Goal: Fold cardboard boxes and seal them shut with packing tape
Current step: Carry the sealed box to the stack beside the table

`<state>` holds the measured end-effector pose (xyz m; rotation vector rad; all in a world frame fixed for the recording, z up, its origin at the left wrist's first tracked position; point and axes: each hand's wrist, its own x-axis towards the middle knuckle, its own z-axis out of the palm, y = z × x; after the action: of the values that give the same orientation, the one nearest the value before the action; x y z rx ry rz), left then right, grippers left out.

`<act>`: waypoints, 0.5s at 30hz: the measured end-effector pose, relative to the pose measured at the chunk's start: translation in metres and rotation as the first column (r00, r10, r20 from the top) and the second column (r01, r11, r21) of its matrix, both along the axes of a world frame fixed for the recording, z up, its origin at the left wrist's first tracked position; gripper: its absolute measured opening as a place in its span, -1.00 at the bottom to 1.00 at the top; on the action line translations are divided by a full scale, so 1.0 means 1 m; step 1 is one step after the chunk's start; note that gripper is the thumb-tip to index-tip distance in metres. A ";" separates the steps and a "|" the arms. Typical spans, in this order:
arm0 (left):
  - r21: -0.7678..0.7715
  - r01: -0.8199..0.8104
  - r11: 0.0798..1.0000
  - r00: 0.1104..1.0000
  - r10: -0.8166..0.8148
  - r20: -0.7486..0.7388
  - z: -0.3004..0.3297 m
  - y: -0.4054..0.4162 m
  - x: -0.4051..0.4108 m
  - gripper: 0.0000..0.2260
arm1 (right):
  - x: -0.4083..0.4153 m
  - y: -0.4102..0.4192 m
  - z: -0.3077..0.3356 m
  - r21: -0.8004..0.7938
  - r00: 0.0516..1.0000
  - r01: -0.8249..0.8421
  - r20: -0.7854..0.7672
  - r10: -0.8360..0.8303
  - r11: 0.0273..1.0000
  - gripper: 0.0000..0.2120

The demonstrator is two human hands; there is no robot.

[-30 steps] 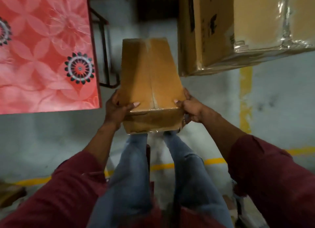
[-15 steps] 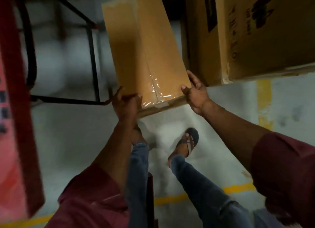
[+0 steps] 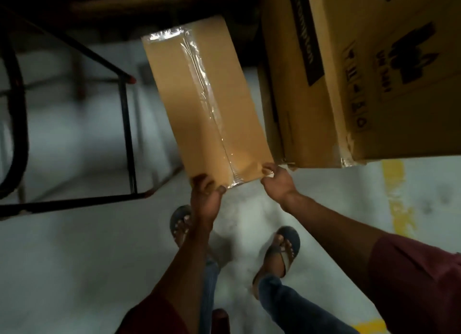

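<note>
Cardboard box [image 3: 199,104], taped along its seam, is held out over the floor, just beside a large carton [image 3: 349,71]. Left hand [image 3: 205,194] and right hand [image 3: 277,181] pinch only its near corners; it could slip or strike the carton.

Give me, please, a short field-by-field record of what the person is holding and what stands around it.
held item: small cardboard box, clear tape along its centre seam
left hand: grips the near left corner
right hand: grips the near right corner
to the right: large printed carton, close beside the box
to the left: black metal frame
floor: pale, yellow line
</note>
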<state>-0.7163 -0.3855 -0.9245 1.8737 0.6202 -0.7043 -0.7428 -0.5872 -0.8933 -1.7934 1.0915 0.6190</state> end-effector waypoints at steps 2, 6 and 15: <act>0.010 0.015 1.000 0.999 -0.014 -0.045 0.023 0.002 -0.011 -0.67 | -0.011 0.004 0.020 0.014 1.000 -0.017 0.005 0.017 1.000 -0.58; -0.030 0.076 0.997 0.991 -0.079 -0.110 0.119 -0.001 -0.024 -0.70 | -0.025 0.014 0.093 0.043 0.996 -0.067 0.063 0.064 0.997 -0.74; -0.207 0.148 0.967 0.987 -0.158 -0.034 0.446 -0.007 -0.062 -0.92 | -0.024 0.042 0.414 0.201 0.971 -0.118 0.228 0.071 0.972 -0.73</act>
<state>-0.7787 -0.3927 -0.4785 1.7295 0.4196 -0.8842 -0.7664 -0.5457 -0.4796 -1.6878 0.7639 0.5578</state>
